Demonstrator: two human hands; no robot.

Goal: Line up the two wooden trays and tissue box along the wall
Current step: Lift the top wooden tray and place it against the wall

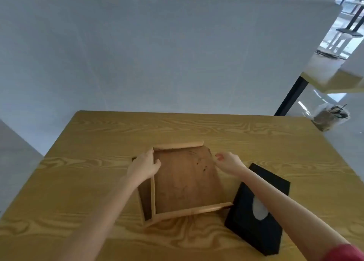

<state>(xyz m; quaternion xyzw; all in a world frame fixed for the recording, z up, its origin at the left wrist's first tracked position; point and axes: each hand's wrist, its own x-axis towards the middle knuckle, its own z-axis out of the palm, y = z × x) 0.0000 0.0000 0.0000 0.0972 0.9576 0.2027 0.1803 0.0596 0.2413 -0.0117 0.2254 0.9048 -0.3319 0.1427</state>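
— Where's the grip?
— My left hand (144, 165) and right hand (228, 162) pinch the top wooden tray's (185, 180) side rims, mid-table beside the tissue box (258, 207).
— Advice?
— I'd lift evenly toward the wall (157, 53).

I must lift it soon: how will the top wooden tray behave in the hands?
The top tray probably stays stiff: wooden board and rails. Likely light, being shallow and empty. It may catch on the lower tray, which it overlaps askew.

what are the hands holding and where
Both grip the top wooden tray: left hand on its left rim, right hand on its right rim.
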